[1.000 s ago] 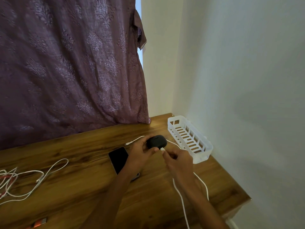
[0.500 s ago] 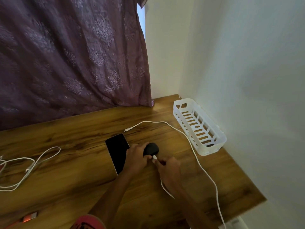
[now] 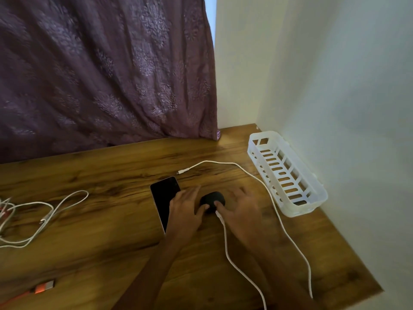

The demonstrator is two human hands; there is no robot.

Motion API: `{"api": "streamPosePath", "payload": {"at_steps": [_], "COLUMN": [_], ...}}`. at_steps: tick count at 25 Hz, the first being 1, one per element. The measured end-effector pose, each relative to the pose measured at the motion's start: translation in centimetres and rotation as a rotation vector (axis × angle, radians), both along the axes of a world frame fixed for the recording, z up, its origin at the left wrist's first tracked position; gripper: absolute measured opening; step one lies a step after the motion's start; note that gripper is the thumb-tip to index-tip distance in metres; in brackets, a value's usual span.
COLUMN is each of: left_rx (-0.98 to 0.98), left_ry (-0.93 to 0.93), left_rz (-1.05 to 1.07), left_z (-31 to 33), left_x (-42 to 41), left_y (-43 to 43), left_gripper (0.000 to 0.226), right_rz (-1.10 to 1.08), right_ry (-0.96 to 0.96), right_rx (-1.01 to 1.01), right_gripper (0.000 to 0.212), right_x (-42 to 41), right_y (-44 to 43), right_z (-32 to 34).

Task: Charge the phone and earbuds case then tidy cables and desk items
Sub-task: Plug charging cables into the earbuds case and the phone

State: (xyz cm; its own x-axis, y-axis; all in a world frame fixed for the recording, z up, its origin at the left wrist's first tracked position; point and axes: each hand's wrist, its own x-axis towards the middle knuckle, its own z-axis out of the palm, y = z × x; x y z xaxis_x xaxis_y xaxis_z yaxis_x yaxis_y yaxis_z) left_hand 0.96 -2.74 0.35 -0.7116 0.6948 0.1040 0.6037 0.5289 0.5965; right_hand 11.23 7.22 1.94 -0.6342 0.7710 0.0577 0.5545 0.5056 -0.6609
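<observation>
- A purple patterned curtain [image 3: 100, 74] is hanging behind the desk, its hem reaching down to the back edge
- The wooden desk [image 3: 100, 253] is sitting in the corner against a pale wall
- A white slotted basket [image 3: 301, 209] is standing at the right side of the desk, right against the wall
- A long white cable [image 3: 223, 162] is curving past the basket, its free plug [image 3: 183, 171] lying just beyond the phone
- A loose tangle of white cables [image 3: 51, 208] is lying at the left edge, well apart from the hands
- The phone [image 3: 164, 195] is lying flat, dark screen up, partly under the left hand
- The left hand [image 3: 186, 211] is spreading its fingers wide over the phone, the thumb touching the case
- The right hand [image 3: 240, 211] is also splaying wide and gripping nothing, a fingertip resting at the case's near edge
- A second white charging cable [image 3: 225, 238] is running from the near edge of the desk into the case
- The black earbuds case [image 3: 212, 199] is sitting on the desk between the two hands
- An orange connector [image 3: 44, 286] is lying at the near left
</observation>
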Motion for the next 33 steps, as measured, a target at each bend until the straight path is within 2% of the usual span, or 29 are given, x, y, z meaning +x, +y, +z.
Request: {"api": "streamPosePath", "payload": {"at_steps": [2, 5, 10, 14, 17, 19, 22, 23, 24, 27, 29, 33], "left_rx": [0.086, 0.137, 0.142, 0.148, 0.156, 0.179, 0.249, 0.276, 0.308, 0.432, 0.545, 0.606], "left_ry": [0.02, -0.003, -0.042, -0.062, -0.102, -0.174, -0.318, -0.374, -0.429, -0.644, -0.808, -0.988], "left_rz": [0.086, 0.21, 0.274, 0.296, 0.299, 0.325, 0.372, 0.393, 0.417, 0.478, 0.496, 0.517], "left_z": [-0.1, -0.7, -1.4, -1.4, -1.1, -1.0, -0.8, -0.7, -0.4, 0.7, 1.3, 1.6], "left_x": [-0.3, -0.5, -0.5, -0.4, -0.4, -0.4, -0.1, 0.1, 0.4, 1.3, 1.9, 2.1], "left_y": [-1.2, -3.1, -5.6, -6.6, -6.7, -6.7, -7.1, -7.3, -7.5, -7.4, -7.5, -7.7], "left_gripper": [0.05, 0.044, 0.041, 0.04, 0.04, 0.041, 0.043, 0.043, 0.042, 0.039, 0.03, 0.031], "right_rz": [0.142, 0.329, 0.515, 0.497, 0.507, 0.506, 0.469, 0.457, 0.43, 0.33, 0.286, 0.287], "right_ry": [0.041, -0.056, -0.205, -0.182, -0.201, -0.136, 0.109, 0.164, 0.191, 0.127, 0.084, -0.003], "right_rx": [0.1, 0.262, 0.398, 0.403, 0.484, 0.572, 0.636, 0.587, 0.455, -0.133, -0.378, -0.42], "right_gripper": [0.04, 0.034, 0.035, 0.025, 0.018, 0.016, 0.004, 0.002, 0.005, 0.018, 0.021, 0.022], "right_x": [-2.6, -7.9, -13.5, -14.6, -14.2, -13.2, -9.7, -8.3, -6.9, -4.2, -3.4, -3.3], "right_y": [1.2, 2.8, 3.9, 4.5, 4.8, 4.6, 3.1, 2.3, 1.2, -2.3, -4.7, -7.4], "right_z": [0.7, -0.3, -3.2, -3.9, -2.9, -1.0, 2.6, 3.3, 3.7, 3.6, 2.7, 0.3]}}
